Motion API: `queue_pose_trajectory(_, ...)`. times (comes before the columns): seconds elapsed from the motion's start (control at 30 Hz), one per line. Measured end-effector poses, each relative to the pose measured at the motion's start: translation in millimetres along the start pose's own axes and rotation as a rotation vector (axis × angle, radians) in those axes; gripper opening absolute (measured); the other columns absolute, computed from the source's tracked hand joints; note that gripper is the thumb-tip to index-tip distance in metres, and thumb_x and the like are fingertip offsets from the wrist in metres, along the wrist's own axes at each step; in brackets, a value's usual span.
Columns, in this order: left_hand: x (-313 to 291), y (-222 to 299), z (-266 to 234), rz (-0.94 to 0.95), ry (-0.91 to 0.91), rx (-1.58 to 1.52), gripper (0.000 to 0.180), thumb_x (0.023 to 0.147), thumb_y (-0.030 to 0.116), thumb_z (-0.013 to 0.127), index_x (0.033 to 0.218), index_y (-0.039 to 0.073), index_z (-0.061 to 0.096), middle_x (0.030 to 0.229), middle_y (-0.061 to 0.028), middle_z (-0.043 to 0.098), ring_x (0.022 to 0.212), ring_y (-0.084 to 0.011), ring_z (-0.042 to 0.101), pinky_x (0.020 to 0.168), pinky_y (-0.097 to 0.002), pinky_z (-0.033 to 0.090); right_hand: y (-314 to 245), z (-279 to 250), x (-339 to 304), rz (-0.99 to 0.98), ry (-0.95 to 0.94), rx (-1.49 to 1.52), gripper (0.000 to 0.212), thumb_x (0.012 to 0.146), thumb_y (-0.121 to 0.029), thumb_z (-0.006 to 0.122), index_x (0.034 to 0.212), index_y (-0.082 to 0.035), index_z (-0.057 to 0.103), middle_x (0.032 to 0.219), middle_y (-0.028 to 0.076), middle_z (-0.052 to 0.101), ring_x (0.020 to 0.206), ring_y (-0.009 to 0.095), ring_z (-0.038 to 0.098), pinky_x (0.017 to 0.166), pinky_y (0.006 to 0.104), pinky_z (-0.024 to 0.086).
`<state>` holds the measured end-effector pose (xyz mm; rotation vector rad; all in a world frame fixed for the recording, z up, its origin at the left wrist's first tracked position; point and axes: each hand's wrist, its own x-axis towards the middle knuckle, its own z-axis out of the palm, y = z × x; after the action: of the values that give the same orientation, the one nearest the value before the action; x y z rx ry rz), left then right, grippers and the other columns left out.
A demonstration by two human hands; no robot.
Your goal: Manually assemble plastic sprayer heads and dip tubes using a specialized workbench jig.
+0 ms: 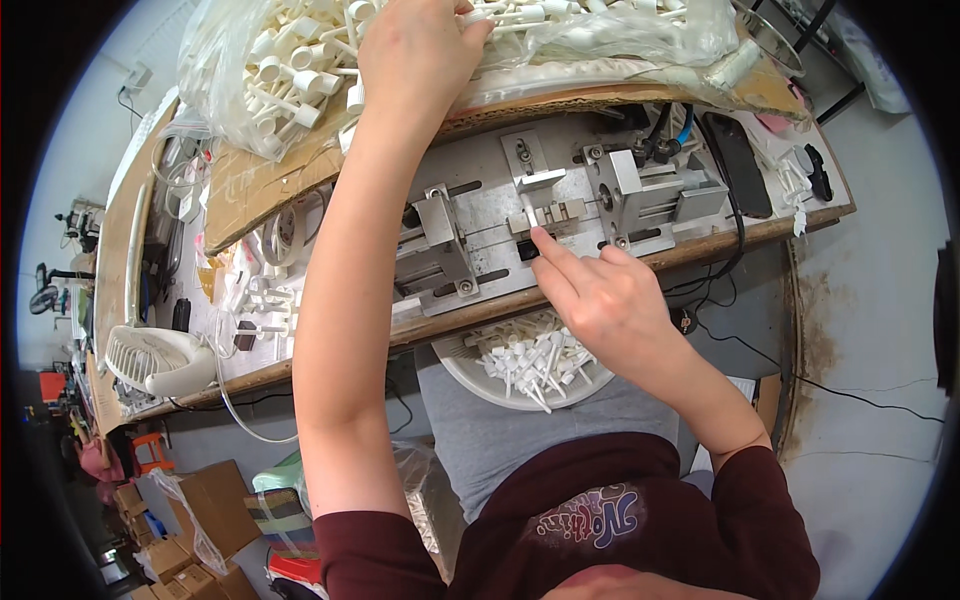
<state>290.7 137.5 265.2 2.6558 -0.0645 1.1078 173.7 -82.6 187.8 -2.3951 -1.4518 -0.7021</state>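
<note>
My left hand [420, 55] reaches into the pile of white plastic scoops [310, 85] at the back. Its fingers are closed at a scoop [515, 15]; their tips are partly hidden. My right hand [610, 300] is at the metal fixture in the middle of the bench. The index finger is stretched out, its tip touching a white scoop [530, 210] that lies in a small metal holder [560, 213]. The other fingers of that hand are loosely bent. On either side of the holder stand metal clamp blocks, one on the left [440, 240] and one on the right [625, 190].
A cardboard sheet [250, 200] and clear plastic bag [640, 40] lie under and around the pile. Below the bench edge, a white basket [480, 385] holds many scoops. A black phone [738, 165] lies at right, near cables [685, 130]. A small white fan [160, 360] stands at left.
</note>
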Motion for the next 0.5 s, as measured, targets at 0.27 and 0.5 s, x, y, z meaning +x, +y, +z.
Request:
queue_pose_trajectory(0.27,-4,2,-20,0.084,0.036,-0.161,0.019,0.085,0.018,0.073,0.094,0.000,0.072,0.095,-0.0181,0.069,0.090,-0.0346,0.067,0.081,-0.0429,0.052,3,2,3,0.052,-0.040,0.093,0.021,0.074,-0.006,0.067,0.094,0.000,0.068,0.123,0.016,0.071,0.057,0.015,0.059,0.057,0.0274,0.045)
queue_pose_trajectory(0.5,-15,-11,-9,0.264,0.000,-0.046,0.018,0.081,0.017,0.078,0.094,0.005,0.074,0.091,-0.0104,0.070,0.084,-0.0280,0.068,0.076,-0.0408,0.054,2,-1,3,0.068,-0.058,0.090,0.020,0.075,-0.006,0.070,0.094,-0.002,0.068,0.122,0.013,0.072,0.054,0.018,0.055,0.055,0.0278,0.047)
